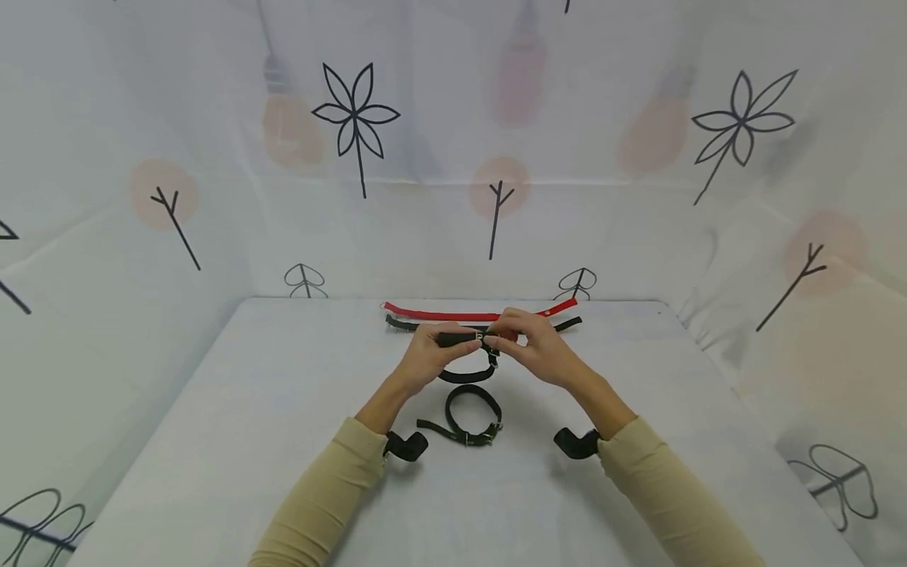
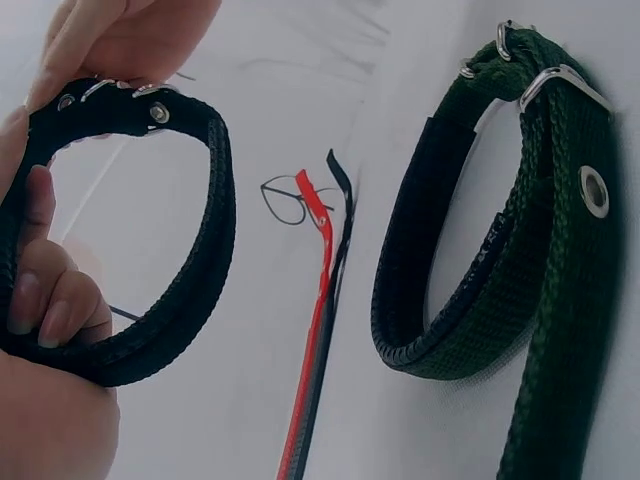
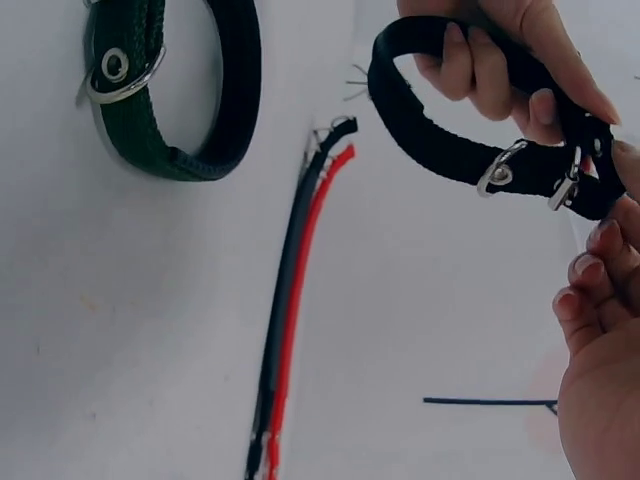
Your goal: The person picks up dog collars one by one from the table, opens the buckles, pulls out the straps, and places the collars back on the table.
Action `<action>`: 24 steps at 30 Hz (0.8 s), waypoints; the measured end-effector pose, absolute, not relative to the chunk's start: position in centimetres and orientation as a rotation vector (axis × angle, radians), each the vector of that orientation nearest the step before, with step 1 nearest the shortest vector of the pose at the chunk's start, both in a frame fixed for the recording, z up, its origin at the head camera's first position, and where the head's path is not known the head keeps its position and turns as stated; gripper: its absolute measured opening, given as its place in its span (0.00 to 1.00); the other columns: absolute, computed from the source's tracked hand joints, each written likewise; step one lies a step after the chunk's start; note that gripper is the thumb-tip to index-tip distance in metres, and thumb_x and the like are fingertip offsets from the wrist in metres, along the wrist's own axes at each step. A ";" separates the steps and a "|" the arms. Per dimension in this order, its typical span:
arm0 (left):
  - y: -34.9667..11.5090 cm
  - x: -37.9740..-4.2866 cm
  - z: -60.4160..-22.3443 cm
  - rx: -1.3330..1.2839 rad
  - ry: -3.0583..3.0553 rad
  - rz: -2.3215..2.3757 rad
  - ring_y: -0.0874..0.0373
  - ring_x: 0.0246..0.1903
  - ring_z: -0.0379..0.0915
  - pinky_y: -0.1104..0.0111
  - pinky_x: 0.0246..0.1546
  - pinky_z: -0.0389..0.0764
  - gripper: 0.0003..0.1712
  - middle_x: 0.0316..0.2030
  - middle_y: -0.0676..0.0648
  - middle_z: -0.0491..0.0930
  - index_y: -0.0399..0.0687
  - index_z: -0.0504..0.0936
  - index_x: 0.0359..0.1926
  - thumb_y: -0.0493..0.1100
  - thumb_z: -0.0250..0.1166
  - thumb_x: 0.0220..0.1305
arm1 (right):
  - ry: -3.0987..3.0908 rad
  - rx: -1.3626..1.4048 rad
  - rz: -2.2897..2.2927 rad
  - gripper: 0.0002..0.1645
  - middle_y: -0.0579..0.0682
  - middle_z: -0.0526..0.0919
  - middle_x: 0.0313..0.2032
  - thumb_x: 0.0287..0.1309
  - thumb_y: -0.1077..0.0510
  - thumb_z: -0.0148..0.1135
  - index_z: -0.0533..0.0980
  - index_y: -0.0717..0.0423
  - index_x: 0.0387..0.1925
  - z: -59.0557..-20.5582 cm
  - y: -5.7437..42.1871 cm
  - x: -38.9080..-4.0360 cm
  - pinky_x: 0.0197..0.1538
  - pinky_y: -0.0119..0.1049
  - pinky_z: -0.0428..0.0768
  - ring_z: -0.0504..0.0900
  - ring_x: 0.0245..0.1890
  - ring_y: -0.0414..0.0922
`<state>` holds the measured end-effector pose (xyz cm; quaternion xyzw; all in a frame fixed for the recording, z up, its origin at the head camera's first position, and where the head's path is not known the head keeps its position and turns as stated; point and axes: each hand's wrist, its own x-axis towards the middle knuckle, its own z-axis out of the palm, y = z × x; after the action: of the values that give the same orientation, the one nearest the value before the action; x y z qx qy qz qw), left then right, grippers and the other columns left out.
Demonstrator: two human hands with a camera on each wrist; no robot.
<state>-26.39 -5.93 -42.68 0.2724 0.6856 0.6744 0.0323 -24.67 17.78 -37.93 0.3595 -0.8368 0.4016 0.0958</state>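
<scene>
Left hand [image 1: 427, 354]: black collar [image 2: 215, 235] gripped between thumb and fingers; in the left wrist view, fingertips are seen curled inside the loop.

Right hand [image 1: 538, 346]: same collar pinched with thumb and fingers, just beside the metal buckle [image 3: 565, 190].

Black collar: one, woven, bent into a loop; held up between both hands over the table; a metal ring [image 3: 502, 168] is carried on the band near the buckle. In the head view, the lower curve is seen hanging below the fingers.

Green collar [image 2: 570, 270]: one, dark, with black lining; rested on the table as a loop, nearer the person than the held collar; free end extended to the left in the head view; fitted with metal buckle parts, a metal keeper [image 2: 565, 85] and a metal eyelet [image 2: 594, 192].

Red strap [image 1: 449, 315]: one, laid lengthwise near the table's far edge; partly hidden by the right hand.

Dark strap [image 1: 402, 324]: one, laid alongside the red strap, on the person's side; middle partly covered by the hands.

Sleeves [image 1: 326, 484]: two, khaki; a black device [image 1: 408, 447] is worn at each wrist.

Table [image 1: 460, 504]: white-covered.

Backdrop [image 1: 418, 244]: pale cloth, printed with line-drawn flowers and sprigs.
</scene>
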 end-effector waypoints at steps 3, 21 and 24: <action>-6.1 -26.6 -42.6 0.816 2.127 2.077 0.51 0.49 0.83 0.60 0.50 0.83 0.15 0.49 0.45 0.87 0.40 0.88 0.52 0.41 0.73 0.65 | -2.467 1.048 1.192 0.05 0.40 0.78 0.31 0.67 0.55 0.68 0.85 0.47 0.43 -38.1 17.7 -25.0 0.38 0.36 0.75 0.75 0.33 0.42; -7.4 -27.7 -42.4 0.855 2.119 2.019 0.59 0.39 0.80 0.67 0.38 0.79 0.14 0.46 0.46 0.87 0.42 0.89 0.51 0.40 0.73 0.65 | -2.549 1.000 1.179 0.05 0.40 0.75 0.32 0.67 0.54 0.69 0.85 0.47 0.42 -37.5 17.0 -25.9 0.38 0.39 0.71 0.72 0.35 0.43; -7.6 -27.9 -42.4 0.820 2.109 2.045 0.56 0.43 0.82 0.67 0.41 0.81 0.15 0.48 0.44 0.87 0.40 0.88 0.51 0.38 0.72 0.65 | -2.537 0.969 1.198 0.04 0.41 0.75 0.32 0.67 0.55 0.69 0.86 0.48 0.41 -37.6 17.0 -26.0 0.37 0.39 0.70 0.72 0.34 0.43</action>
<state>-27.87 -7.57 -42.43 0.2685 0.6907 0.6699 0.0456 -26.04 16.95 -37.63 0.3254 -0.8514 0.4021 0.0866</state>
